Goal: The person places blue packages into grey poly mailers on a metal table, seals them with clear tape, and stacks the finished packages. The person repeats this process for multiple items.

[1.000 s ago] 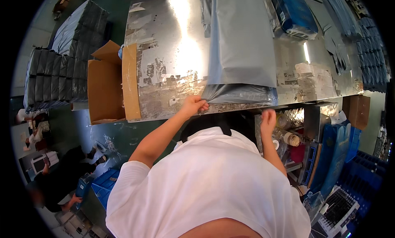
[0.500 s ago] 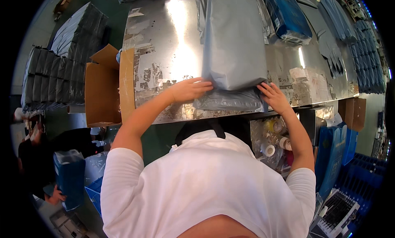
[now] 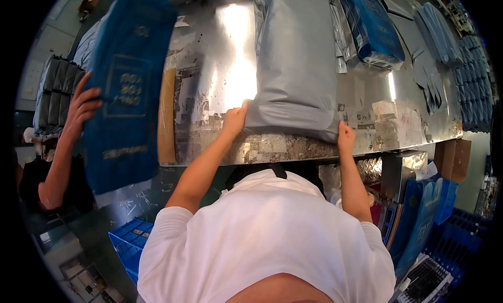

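A long, bulging grey plastic mailing bag (image 3: 296, 56) lies lengthwise on the metal-topped table (image 3: 209, 77). Its near end is flat and creased across. My left hand (image 3: 235, 119) is closed on the left corner of that end, thumb uppermost. At the right corner, my right hand (image 3: 346, 137) pinches the edge of the bag in the same way. Between my two hands the near end is drawn out wide.
At the left, another person's hand (image 3: 84, 104) holds up a large blue package (image 3: 126, 88), partly over the table's left side. A blue package (image 3: 372, 30) and flat grey bags (image 3: 428, 75) lie to the right. A blue crate (image 3: 128, 245) stands below left.
My hands have gone from resting at the bag's near end to gripping its two corners. The other person's blue package has risen from low at the left to beside the table.
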`<state>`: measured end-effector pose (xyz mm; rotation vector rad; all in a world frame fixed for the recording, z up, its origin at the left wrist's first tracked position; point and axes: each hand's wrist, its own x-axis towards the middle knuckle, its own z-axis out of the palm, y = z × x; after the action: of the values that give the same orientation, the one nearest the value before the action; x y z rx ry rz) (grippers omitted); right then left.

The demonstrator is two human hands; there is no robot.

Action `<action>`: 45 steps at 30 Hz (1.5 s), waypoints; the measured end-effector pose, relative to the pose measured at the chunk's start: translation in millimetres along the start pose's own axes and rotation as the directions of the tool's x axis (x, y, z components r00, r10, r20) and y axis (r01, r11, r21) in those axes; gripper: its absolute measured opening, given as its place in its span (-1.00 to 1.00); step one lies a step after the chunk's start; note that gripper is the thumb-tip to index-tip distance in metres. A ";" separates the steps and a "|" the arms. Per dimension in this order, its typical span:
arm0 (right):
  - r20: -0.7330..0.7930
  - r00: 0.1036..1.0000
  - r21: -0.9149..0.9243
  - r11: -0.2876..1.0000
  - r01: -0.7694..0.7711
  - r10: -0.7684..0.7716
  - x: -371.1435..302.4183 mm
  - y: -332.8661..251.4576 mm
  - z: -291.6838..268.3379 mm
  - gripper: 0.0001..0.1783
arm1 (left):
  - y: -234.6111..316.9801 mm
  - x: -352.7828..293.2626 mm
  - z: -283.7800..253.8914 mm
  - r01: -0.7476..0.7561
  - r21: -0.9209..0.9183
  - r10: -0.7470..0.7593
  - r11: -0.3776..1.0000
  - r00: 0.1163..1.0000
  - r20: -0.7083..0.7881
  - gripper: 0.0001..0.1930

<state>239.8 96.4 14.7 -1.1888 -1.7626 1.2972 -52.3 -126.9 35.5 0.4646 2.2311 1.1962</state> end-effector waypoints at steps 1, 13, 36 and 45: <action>0.041 0.998 -0.115 0.993 -0.040 0.045 1.2 11.7 3.7 -0.67 | 1.0 1.4 7.1 -0.128 0.171 0.138 0.977 0.989 -0.052 -0.50; 0.496 0.679 0.520 0.441 -0.731 0.541 51.5 -66.2 45.7 -0.23 | 52.5 35.8 53.2 0.492 -0.744 -0.168 0.452 0.866 0.471 -0.24; 0.756 0.621 0.492 0.805 -0.332 -0.207 492.3 -303.4 406.7 -0.20 | 274.8 479.9 -228.7 -0.152 -0.295 0.086 0.943 0.971 -0.224 -0.37; 0.770 0.420 0.021 0.676 0.736 -0.481 270.8 -115.1 226.2 -0.44 | 232.1 306.9 -213.3 -0.339 0.793 0.452 0.506 0.887 0.090 -0.18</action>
<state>-96.3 249.9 49.7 0.0445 -2.7255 1.0568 -416.2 26.4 229.7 1.3581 2.7948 0.2929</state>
